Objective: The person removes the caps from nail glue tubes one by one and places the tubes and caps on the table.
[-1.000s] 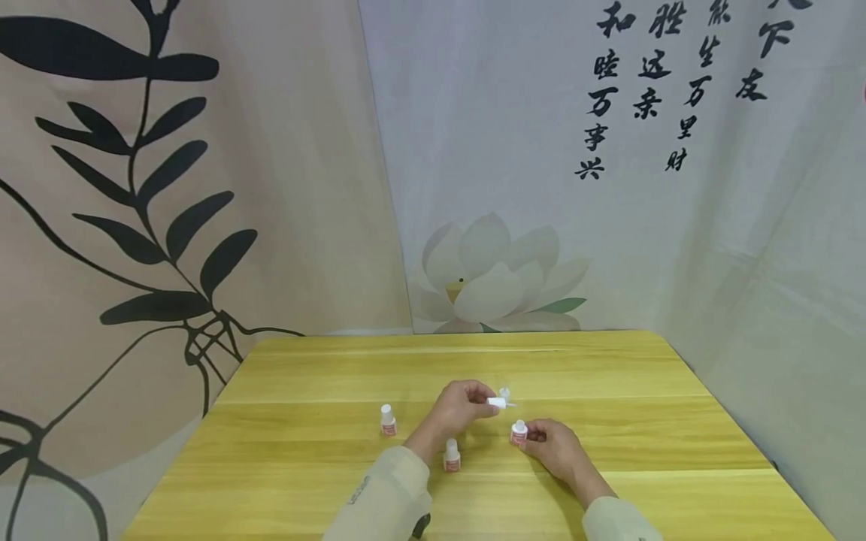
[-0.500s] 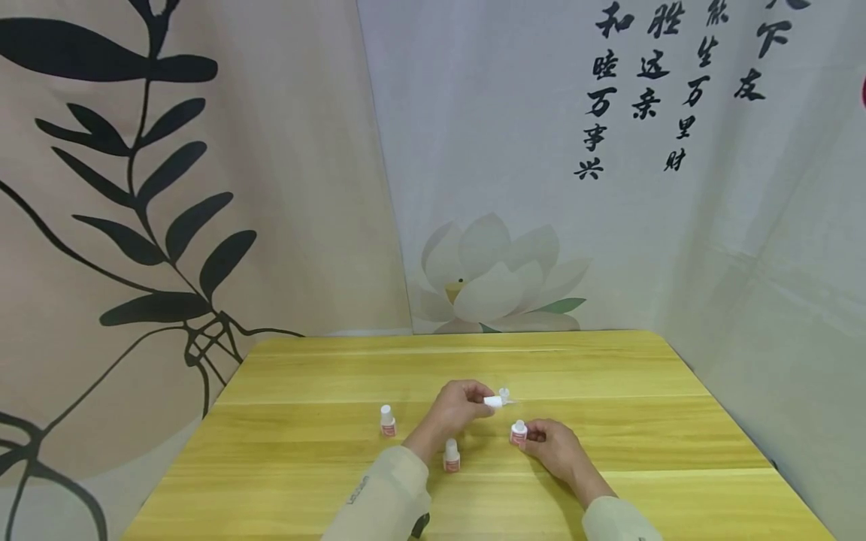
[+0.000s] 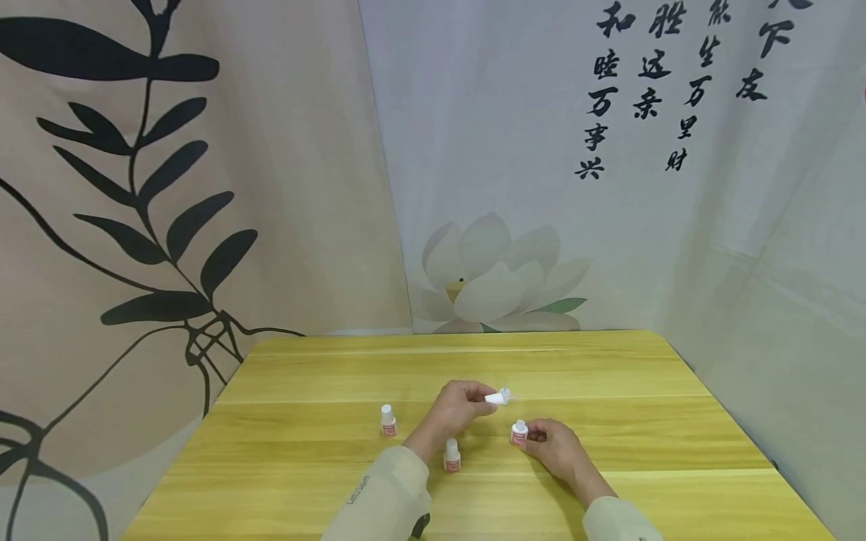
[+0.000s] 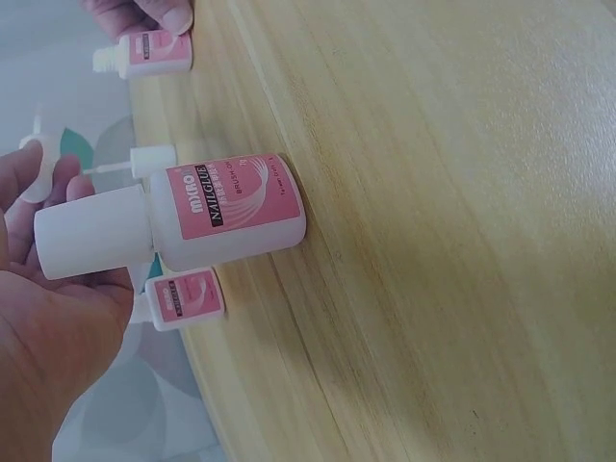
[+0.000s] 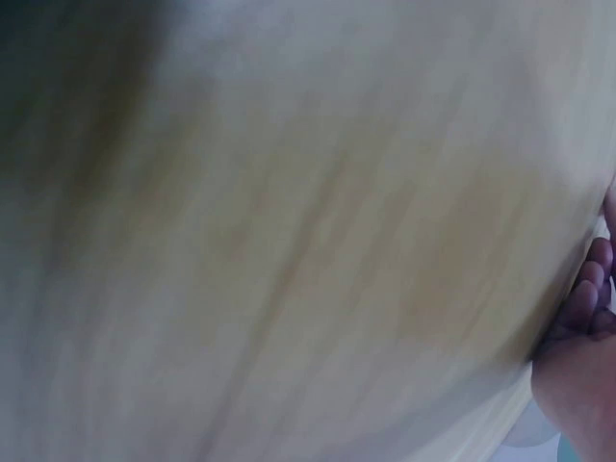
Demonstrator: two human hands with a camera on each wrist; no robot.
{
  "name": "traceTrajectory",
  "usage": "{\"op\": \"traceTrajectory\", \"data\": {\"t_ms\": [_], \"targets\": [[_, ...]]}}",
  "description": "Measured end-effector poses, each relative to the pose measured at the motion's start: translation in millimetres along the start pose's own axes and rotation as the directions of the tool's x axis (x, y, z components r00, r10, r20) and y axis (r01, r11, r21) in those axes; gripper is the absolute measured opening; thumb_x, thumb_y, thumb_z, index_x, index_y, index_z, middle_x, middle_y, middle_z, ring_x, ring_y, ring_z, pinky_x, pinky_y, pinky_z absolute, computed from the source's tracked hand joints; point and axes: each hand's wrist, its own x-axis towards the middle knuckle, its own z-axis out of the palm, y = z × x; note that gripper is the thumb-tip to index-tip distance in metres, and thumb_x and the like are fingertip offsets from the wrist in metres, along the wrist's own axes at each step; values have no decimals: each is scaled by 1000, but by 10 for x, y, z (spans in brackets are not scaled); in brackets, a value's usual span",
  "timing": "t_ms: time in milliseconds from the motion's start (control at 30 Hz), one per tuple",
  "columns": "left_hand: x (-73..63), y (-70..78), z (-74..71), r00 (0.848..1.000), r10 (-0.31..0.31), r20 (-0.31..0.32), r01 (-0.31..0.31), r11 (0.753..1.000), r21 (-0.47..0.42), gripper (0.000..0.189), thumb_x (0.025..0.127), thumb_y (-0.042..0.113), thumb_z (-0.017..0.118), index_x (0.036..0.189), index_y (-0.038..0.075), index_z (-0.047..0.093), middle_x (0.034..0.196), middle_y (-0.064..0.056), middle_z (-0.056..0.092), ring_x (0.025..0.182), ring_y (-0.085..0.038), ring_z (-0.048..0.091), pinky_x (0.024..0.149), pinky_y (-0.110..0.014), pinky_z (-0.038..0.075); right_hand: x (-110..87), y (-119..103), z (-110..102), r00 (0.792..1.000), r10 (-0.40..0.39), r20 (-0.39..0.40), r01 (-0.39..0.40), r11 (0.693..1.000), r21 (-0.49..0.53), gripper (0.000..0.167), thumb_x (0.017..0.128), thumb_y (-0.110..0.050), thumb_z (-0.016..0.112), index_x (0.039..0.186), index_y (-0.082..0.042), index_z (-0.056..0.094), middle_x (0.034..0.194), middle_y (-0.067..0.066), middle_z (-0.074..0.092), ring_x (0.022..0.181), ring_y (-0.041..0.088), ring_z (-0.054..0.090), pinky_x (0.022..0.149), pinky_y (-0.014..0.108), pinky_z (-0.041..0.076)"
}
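glue btls [image 3: 452, 457]: 3; l hand [image 3: 463, 402] pinches 1 cap [image 3: 495, 400], r hand [image 3: 555, 446] grips 1 uncapped btl [image 3: 518, 433].

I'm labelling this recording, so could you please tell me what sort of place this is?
Probably a makeshift indoor workspace: a wood-grained table, a hanging backdrop printed with calligraphy and a flower, and small nail-glue bottles.

Backdrop [image 3: 311, 188] is hanging behind the wood-grain surface [image 3: 311, 376]; dark plant print [image 3: 169, 174] is climbing beyond the surface's left edge; lotus print [image 3: 501, 289], black lettering [image 3: 655, 64] are showing above its far edge.
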Motion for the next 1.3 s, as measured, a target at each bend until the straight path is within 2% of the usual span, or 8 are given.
{"op": "traceTrajectory", "data": {"t_ms": [200, 600, 833, 1167, 1300], "targets": [[-6, 9, 0, 1000, -5, -5, 5, 1000, -8, 14, 88, 11, 73, 102, 10, 71, 93, 0, 64, 86, -15, 58, 77, -32, 50, -4, 3, 3, 1000, -1, -3, 1, 1000, 2, 15, 85, -14, 78, 98, -7, 72, 91, -1, 65, 85, 14, 59, 79, 38, 50], [-13, 26, 4, 1000, 0, -7, 0, 1000, 14, 12, 87, 16, 76, 98, 13, 72, 89, 1, 62, 80, -15, 54, 69, -29, 47, 3, 0, 7, 1000, -12, -5, 12, 1000, 1, 14, 85, -14, 79, 96, -9, 72, 90, -2, 65, 84, 14, 58, 77, 35, 49], [5, -6, -1, 1000, 9, -8, -9, 1000, 22, 20, 90, 17, 74, 109, 11, 73, 94, 3, 62, 87, -14, 56, 76, -29, 50, 0, -3, 16, 1000, 2, 0, -2, 1000, 3, 17, 85, -21, 79, 96, -10, 73, 90, -3, 66, 85, 13, 60, 80, 37, 50], [20, -24, 8, 999, 23, -25, -23, 1000, -8, 13, 89, 10, 73, 101, 10, 71, 90, 1, 63, 85, -14, 56, 76, -31, 50, -1, -5, 12, 1000, 5, -11, -5, 1000, 2, 21, 84, -22, 80, 97, -7, 73, 89, -3, 67, 84, 13, 60, 81, 39, 50], [25, -23, 10, 999, 21, -24, -21, 1000, -14, 17, 89, 10, 74, 106, 10, 72, 89, 2, 63, 83, -13, 56, 75, -29, 49, 0, -4, 14, 1000, 2, -8, -1, 1000, 11, 19, 84, -21, 80, 97, -7, 73, 88, -3, 67, 84, 13, 60, 80, 37, 50]]}}
